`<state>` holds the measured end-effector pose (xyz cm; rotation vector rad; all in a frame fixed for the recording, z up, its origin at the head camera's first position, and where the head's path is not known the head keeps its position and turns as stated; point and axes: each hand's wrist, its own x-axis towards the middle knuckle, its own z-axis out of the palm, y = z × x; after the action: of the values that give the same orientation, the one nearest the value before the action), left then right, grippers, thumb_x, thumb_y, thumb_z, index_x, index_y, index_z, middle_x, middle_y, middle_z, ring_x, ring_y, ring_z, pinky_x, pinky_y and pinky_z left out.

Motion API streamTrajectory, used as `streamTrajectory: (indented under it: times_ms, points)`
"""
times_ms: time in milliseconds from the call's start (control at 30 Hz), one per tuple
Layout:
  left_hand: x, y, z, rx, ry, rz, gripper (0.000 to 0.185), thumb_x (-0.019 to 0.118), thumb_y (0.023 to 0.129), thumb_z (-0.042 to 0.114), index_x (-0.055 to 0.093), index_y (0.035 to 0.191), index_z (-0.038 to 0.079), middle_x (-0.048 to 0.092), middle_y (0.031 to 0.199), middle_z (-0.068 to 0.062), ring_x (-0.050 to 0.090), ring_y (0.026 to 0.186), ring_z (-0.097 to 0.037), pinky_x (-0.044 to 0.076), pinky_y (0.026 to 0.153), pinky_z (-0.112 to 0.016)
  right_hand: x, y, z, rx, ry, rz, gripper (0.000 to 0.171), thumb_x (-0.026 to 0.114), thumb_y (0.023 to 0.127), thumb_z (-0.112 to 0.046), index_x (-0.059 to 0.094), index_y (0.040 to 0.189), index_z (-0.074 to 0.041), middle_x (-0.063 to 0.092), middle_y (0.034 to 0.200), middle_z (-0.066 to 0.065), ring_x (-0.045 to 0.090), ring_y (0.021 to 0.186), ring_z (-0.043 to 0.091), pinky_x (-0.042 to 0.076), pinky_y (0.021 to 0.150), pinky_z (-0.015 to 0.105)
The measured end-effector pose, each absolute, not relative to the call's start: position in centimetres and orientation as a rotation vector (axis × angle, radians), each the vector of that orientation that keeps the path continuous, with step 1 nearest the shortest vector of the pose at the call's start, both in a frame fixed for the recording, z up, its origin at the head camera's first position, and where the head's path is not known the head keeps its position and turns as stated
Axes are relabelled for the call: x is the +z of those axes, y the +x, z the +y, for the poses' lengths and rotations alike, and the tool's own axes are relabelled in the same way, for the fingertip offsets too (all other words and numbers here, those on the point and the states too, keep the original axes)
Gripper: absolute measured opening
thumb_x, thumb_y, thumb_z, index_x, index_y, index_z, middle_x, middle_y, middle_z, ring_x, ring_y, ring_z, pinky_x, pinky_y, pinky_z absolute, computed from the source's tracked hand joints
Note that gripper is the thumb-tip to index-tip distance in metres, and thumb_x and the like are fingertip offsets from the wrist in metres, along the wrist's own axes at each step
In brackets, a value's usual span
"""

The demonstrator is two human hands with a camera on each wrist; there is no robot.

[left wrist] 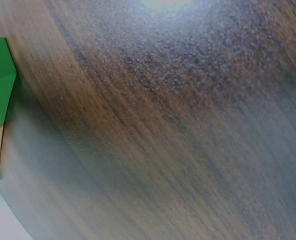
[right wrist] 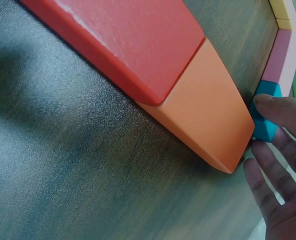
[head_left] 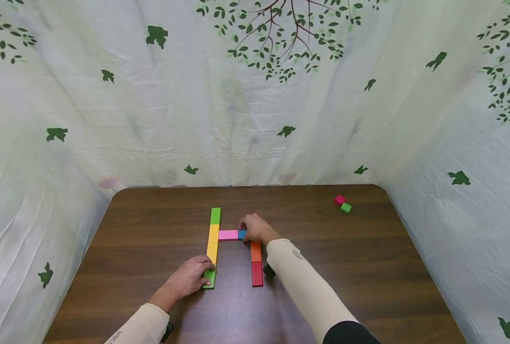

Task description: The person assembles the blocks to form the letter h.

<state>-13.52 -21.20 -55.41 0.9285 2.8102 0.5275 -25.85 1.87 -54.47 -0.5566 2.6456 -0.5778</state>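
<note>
Flat coloured blocks lie on a dark wooden table (head_left: 332,267). The left column is a green block (head_left: 215,215), two yellow blocks (head_left: 213,242) and a near green block (head_left: 210,278). A pink block (head_left: 227,234) and a small blue block (head_left: 242,234) run across to the right. An orange block (head_left: 256,251) and a red block (head_left: 257,274) form the right column. My left hand (head_left: 205,273) grips the near green block (left wrist: 0,85). My right hand (head_left: 245,229) pinches the blue block (right wrist: 265,122) just beyond the orange block (right wrist: 197,110); its fingertips (right wrist: 280,107) press on it.
A small magenta cube (head_left: 339,199) and a small green cube (head_left: 345,207) lie together at the table's far right. A white cloth printed with leaves and birds (head_left: 255,95) walls in the table at the back and on both sides.
</note>
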Motion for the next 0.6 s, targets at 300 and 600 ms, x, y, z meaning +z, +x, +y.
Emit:
streamTrajectory:
  times_ms: [300,600]
  points:
    - [-55.4,-13.5,-21.1,0.526,0.956,2.819,0.025,0.082,0.074,0.012,0.070,0.096,0.005,0.061,0.096,-0.001,0.059,0.090,-0.019,0.052,0.080,-0.041,-54.3,-26.2,3.1,-0.663,-0.584,2.632,0.033,0.084,0.071,-0.012,0.070,0.101,-0.014,0.063,0.093,-0.003,0.055,0.088,0.013,0.048,0.080,0.026]
    - [-55.6,-13.6,-21.1,0.524,0.977,2.828,0.025,0.082,0.073,0.010,0.070,0.094,0.006,0.061,0.096,0.000,0.058,0.089,-0.019,0.052,0.080,-0.040,-53.8,-28.1,8.9,-0.711,-0.407,2.648,0.040,0.083,0.071,-0.010,0.068,0.108,-0.011,0.062,0.101,0.001,0.056,0.098,0.017,0.048,0.087,0.032]
